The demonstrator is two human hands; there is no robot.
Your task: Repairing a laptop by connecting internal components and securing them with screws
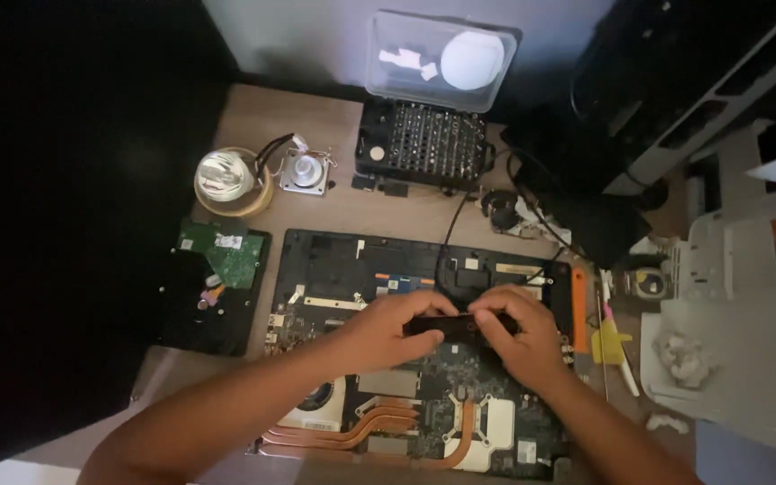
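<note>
Our left hand [397,325] and right hand [521,334] pinch a slim black module [454,325] endwise above the opened laptop [334,269]; likely light, stiff, fragile: hold edges.

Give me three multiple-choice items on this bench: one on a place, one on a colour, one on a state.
1. Where is the screwdriver bit case?
A. behind the opened laptop
B. left of the green circuit board
C. under the hands

2. What colour are the heat pipes?
A. blue
B. copper
C. white

3. How is the bit case's clear lid?
A. shut
B. missing
C. open, standing up

Answers:
1 A, it sits on the desk beyond the laptop's far edge.
2 B, the curved pipes near the fan look copper-orange.
3 C, the lid stands raised behind the rows of bits.

Both the left hand and right hand grip a slim black part.
</note>
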